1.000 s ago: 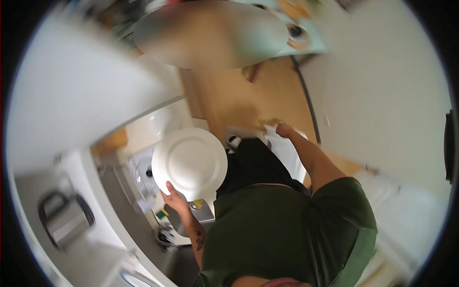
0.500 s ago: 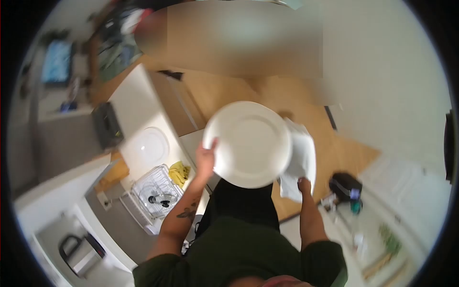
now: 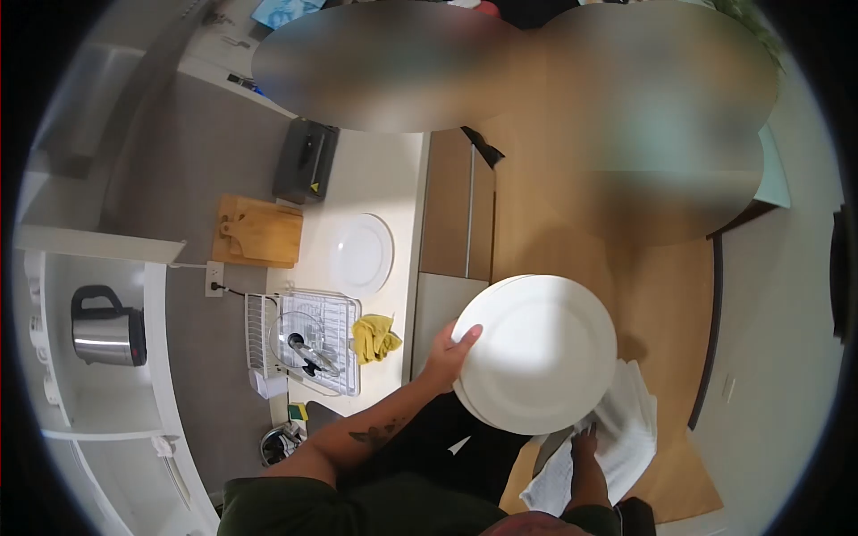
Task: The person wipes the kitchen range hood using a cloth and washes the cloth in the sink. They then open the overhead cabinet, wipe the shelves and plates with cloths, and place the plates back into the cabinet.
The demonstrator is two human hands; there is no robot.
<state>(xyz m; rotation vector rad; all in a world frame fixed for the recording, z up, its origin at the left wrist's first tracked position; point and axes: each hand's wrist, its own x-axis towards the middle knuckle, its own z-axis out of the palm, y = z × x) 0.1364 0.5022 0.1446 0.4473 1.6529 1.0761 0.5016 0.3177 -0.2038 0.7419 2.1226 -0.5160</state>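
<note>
Held in left hand [image 3: 445, 360]: white plates [image 3: 536, 357], at least two by the doubled edge, one upon another, out in front of the body and off the counter [image 3: 393, 170]
Gripped at the near rim, thumb over the top plate's face, other fingers hidden, presumably closed beneath; probably so clamped to keep the stack together while leaving most of the face uncovered
Held in right hand [image 3: 585, 442]: white cloth [image 3: 630, 429], just beside and partly behind the plates; fingers seemingly bent shut on a fold, exact closure impossible to tell; loosely hanging, perhaps for freer movement
On the counter: single plate [image 3: 362, 255], lying flat, steady on its base, near the dish rack [image 3: 344, 313]
In the rack: glass lid [image 3: 284, 335] with dark handle, likely there to drain
Just beside the rack: yellow cloth [image 3: 375, 338], bunched, apparently set down loosely
By the wall: wooden boards [image 3: 259, 234], overlapping, likely to save counter space
On a shelf: kettle [image 3: 107, 338], off the working surface
</note>
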